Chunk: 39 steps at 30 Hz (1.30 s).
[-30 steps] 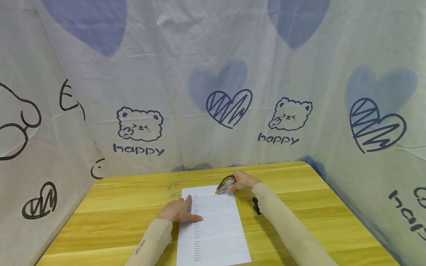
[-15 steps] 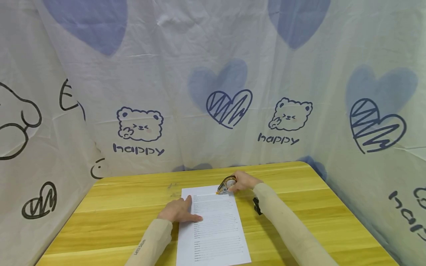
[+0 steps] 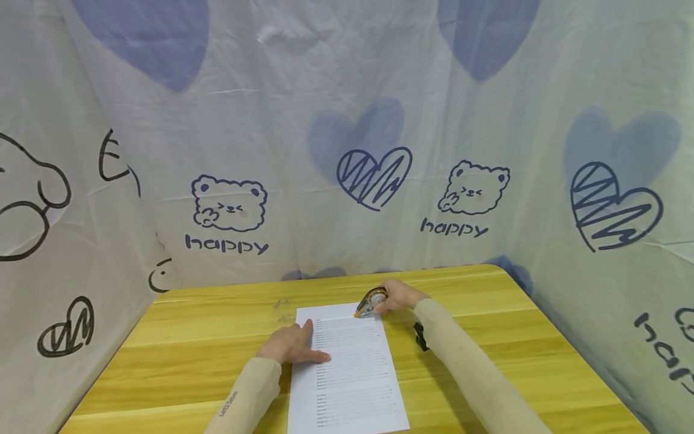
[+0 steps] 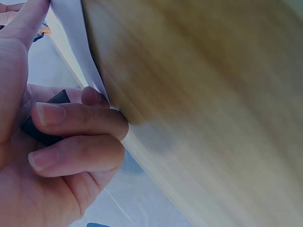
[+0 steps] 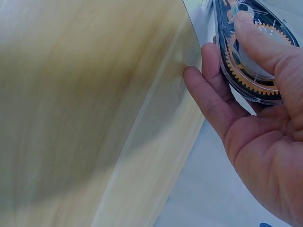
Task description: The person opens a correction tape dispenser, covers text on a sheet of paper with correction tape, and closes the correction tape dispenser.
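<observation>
In the head view a white printed sheet [image 3: 352,374] lies on the table. My left hand [image 3: 291,345] rests on its left side, thumb and index finger spread. In the left wrist view its other fingers [image 4: 80,120] curl over a small black piece [image 4: 40,134], mostly hidden and of unclear kind. At the sheet's upper right my right hand [image 3: 398,295] grips a clear-and-black correction tape [image 3: 371,300]. Its orange tip touches the page near the top lines. The right wrist view shows the thumb [image 5: 260,40] against the tape's casing, with an orange toothed wheel [image 5: 232,61] inside.
The yellow wood-grain table [image 3: 206,337] has a rounded far right corner. White curtains [image 3: 303,217] with hearts and bears stand behind it and at both sides. A black device [image 3: 420,336] sits at my right wrist.
My right hand has slid the correction tape slightly to the right along the sheet's top lines. The left hand and the sheet stay in place.
</observation>
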Tool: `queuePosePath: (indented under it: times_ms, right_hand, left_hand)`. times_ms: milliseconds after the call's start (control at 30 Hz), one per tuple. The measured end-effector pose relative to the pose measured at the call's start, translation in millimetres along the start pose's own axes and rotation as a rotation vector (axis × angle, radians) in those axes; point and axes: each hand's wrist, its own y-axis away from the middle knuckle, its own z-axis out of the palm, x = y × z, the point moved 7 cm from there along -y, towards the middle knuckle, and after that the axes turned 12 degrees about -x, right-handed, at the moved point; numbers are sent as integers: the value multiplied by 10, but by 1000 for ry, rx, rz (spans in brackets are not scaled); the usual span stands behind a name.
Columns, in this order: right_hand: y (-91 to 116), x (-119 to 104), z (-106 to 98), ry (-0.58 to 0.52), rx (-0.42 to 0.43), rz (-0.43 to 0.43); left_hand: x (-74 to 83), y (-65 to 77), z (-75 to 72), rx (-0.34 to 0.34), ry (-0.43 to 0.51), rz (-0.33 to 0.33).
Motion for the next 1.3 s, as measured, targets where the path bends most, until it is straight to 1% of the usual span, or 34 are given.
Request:
queuePosePath:
  times_ms: [167, 300, 400, 467, 633, 833, 1033, 1300]
  right_hand:
    - [-6, 30, -3, -13, -11, -10]
    - [5, 44, -8, -23, -28, -35]
    - [25, 36, -17, -14, -39, -47]
    - [26, 42, -22, -16, -39, -42]
    - [15, 82, -21, -38, -12, 5]
    - [16, 80, -21, -28, 8, 21]
    - [22, 77, -32, -23, 7, 19]
    - [34, 32, -39, -15, -17, -19]
  left_hand:
    - [0, 12, 5, 2, -1, -4]
    - [-3, 9, 8, 0, -2, -7]
    - [0, 9, 9, -1, -3, -7]
    - [2, 8, 9, -2, -3, -7]
    - [6, -6, 14, -4, -4, -5]
    - [5, -17, 17, -5, -15, -4]
    - [3, -20, 22, -5, -14, -7]
    - [-10, -33, 27, -9, -5, -12]
